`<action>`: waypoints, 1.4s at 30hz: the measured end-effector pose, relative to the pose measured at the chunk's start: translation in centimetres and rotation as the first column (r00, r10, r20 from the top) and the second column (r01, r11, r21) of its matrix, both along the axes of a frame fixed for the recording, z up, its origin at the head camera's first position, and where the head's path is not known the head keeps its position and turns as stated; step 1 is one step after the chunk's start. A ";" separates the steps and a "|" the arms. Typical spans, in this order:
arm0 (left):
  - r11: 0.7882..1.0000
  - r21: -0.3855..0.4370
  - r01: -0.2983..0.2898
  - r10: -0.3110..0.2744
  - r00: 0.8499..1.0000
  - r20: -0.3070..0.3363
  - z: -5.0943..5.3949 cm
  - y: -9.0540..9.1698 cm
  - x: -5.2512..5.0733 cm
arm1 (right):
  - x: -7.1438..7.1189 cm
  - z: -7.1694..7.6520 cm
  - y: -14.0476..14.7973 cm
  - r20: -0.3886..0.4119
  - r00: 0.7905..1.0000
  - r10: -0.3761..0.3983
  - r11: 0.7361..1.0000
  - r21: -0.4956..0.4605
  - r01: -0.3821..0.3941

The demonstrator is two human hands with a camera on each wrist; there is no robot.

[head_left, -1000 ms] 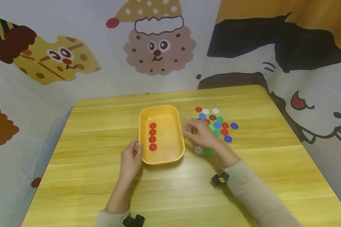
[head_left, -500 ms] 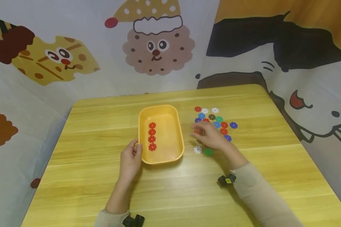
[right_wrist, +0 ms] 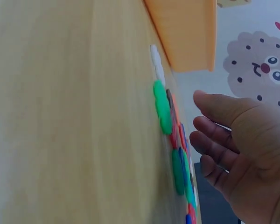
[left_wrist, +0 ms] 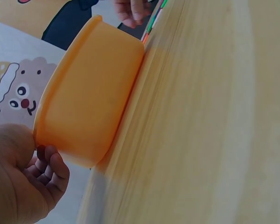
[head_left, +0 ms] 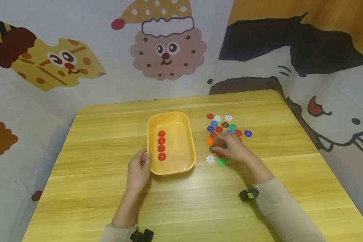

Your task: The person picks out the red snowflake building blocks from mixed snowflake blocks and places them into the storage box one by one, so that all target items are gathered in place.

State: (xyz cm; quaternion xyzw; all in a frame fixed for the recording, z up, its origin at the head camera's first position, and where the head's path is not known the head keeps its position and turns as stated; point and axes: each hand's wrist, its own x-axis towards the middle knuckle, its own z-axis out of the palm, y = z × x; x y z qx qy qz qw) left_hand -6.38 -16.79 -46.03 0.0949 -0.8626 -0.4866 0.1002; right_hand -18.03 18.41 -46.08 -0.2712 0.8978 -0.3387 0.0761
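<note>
An orange-yellow plastic tray (head_left: 186, 161) stands on the table with a column of several red snowflake discs (head_left: 161, 148) inside, near its left wall. My left hand (head_left: 140, 169) grips the tray's left rim; the left wrist view shows that hand (left_wrist: 25, 175) with curled fingers against the outer wall. To the right of the tray, my right hand (head_left: 234, 148) hovers over a spread of loose snowflake discs, hiding some. Its fingers are loosely bent and hold nothing in the right wrist view, where the hand (right_wrist: 252, 149) is apart from the discs. An orange disc (head_left: 209, 142) lies just left of its fingertips.
Around the right hand lie a white disc (head_left: 210, 159), a green disc (head_left: 221, 162), a blue-violet disc (head_left: 248, 133) and several others. The wooden table (head_left: 87, 151) has its back edge against a cartoon-printed cloth (head_left: 115, 87).
My right hand has moved right, away from the tray's right rim to over the discs, uncovering the orange disc. The left hand and the tray have stayed put.
</note>
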 end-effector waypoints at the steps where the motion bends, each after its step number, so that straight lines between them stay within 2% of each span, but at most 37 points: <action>1: 1.000 0.002 0.000 0.000 1.000 0.003 0.0 0.0 0.0 | 0.1 0.0 0.2 0.006 1.000 -0.001 1.000 0.006 0.001; 14: 1.000 -0.001 -0.004 0.004 1.000 -0.001 0.0 0.0 -0.1 | 0.2 -0.5 1.3 -0.022 1.000 -0.001 0.996 0.093 0.003; 22: 1.000 0.000 -0.004 0.004 1.000 -0.003 0.0 -0.1 -0.1 | 0.3 -0.3 2.0 0.035 0.999 0.022 0.989 0.146 -0.027; 37: 1.000 0.003 -0.004 0.004 1.000 0.017 0.0 -0.2 -0.1 | 0.1 0.1 2.2 0.080 0.996 0.025 0.988 0.153 -0.037; 42: 1.000 0.007 -0.005 0.005 1.000 0.017 0.1 -0.1 -0.2 | 0.0 0.0 2.2 0.125 0.992 0.005 0.989 0.145 -0.023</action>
